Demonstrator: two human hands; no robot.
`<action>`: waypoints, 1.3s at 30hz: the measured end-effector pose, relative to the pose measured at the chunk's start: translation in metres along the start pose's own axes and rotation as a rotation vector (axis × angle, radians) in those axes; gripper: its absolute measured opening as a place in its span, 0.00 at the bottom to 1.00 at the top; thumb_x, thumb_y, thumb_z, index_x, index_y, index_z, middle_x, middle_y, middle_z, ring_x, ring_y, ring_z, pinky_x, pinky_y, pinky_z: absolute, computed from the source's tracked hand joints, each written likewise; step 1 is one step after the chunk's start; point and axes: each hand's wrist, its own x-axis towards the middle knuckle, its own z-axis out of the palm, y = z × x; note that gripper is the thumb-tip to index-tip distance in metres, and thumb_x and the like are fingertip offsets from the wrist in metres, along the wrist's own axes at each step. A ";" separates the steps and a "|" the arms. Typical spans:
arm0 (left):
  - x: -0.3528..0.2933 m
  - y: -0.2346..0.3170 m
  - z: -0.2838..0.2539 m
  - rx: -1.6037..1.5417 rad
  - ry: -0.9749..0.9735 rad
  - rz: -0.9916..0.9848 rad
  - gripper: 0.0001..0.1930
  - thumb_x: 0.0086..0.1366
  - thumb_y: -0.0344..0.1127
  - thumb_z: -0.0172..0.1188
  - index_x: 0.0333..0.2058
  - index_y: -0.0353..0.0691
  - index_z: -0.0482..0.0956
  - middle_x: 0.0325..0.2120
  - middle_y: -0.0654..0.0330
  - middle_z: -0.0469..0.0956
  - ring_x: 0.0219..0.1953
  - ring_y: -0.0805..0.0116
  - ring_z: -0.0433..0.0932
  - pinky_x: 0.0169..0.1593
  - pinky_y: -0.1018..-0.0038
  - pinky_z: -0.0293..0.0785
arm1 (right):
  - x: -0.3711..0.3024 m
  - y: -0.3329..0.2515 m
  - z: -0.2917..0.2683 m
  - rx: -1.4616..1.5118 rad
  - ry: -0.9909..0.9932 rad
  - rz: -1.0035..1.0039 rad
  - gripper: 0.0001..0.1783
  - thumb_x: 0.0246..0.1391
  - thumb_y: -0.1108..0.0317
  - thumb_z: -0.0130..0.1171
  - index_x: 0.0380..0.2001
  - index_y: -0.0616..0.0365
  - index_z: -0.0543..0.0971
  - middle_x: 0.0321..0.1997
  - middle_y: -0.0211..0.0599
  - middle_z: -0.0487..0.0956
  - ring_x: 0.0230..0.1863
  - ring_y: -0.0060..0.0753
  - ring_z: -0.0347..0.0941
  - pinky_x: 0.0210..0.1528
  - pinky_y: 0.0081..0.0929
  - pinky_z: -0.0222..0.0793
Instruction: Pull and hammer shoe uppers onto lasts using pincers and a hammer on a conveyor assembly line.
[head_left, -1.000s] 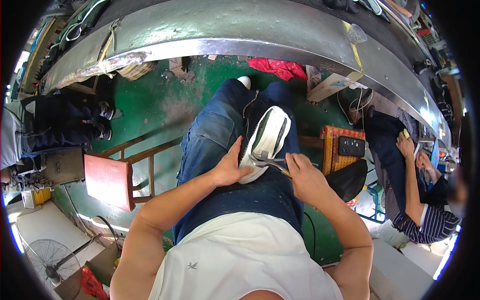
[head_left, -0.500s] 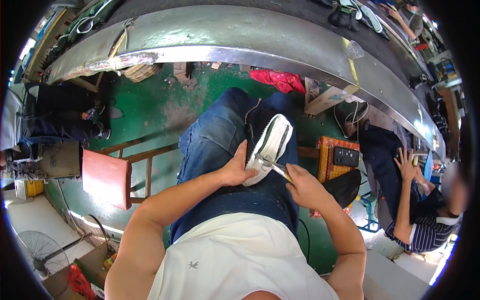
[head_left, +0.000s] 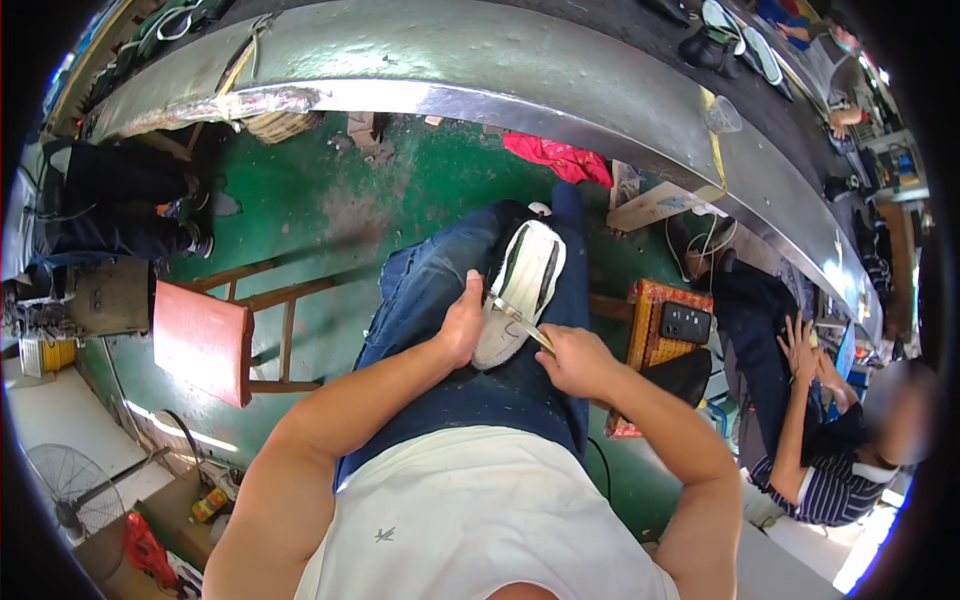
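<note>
On my lap rests an unfinished shoe (head_left: 533, 258), its pale underside turned up and dark strips showing along its edges. My left hand (head_left: 464, 325) grips its left side near the toe, thumb along the edge and fingers tucked underneath. In my right hand (head_left: 583, 362) are metal pincers (head_left: 519, 316), held by the handles. Their head lies across the underside and meets the shoe's left edge beside my left thumb. Whether the jaws bite on the shoe's edge is too small to tell.
A long metal-edged bench (head_left: 420, 96) spans the far side, with shoes (head_left: 763, 55) on it. A red-topped stool (head_left: 203, 340) stands left. To my right, a phone (head_left: 686, 321) lies on a patterned seat (head_left: 645, 335); a co-worker (head_left: 800, 430) sits beyond.
The pincers have moved from the middle of the underside to the shoe's left edge. My right hand has shifted left, and the shoe has turned more upright in view.
</note>
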 end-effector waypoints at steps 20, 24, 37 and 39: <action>0.010 -0.015 -0.005 1.007 0.174 0.639 0.29 0.77 0.47 0.43 0.71 0.39 0.58 0.58 0.28 0.70 0.60 0.34 0.72 0.62 0.53 0.70 | 0.012 0.035 0.026 -0.030 0.417 0.136 0.19 0.59 0.67 0.60 0.51 0.61 0.71 0.52 0.52 0.79 0.49 0.57 0.78 0.47 0.50 0.76; 0.002 -0.007 -0.005 1.218 -0.016 0.700 0.30 0.76 0.45 0.46 0.74 0.49 0.54 0.63 0.23 0.59 0.59 0.30 0.72 0.62 0.53 0.71 | 0.002 0.058 0.036 0.024 0.433 0.189 0.16 0.60 0.67 0.59 0.49 0.59 0.74 0.47 0.53 0.81 0.44 0.59 0.79 0.46 0.51 0.75; 0.006 0.035 0.000 1.412 -0.279 0.437 0.29 0.77 0.41 0.43 0.74 0.57 0.53 0.64 0.18 0.55 0.62 0.32 0.70 0.66 0.54 0.68 | 0.061 0.059 -0.029 0.075 0.208 0.140 0.22 0.71 0.54 0.47 0.43 0.66 0.76 0.36 0.62 0.80 0.38 0.68 0.77 0.44 0.53 0.73; 0.000 0.041 0.002 1.415 -0.302 0.378 0.29 0.77 0.42 0.44 0.74 0.56 0.54 0.66 0.19 0.50 0.65 0.32 0.66 0.67 0.54 0.67 | 0.055 0.054 -0.033 0.102 0.186 0.141 0.23 0.72 0.52 0.45 0.39 0.65 0.75 0.35 0.63 0.80 0.40 0.68 0.77 0.43 0.56 0.71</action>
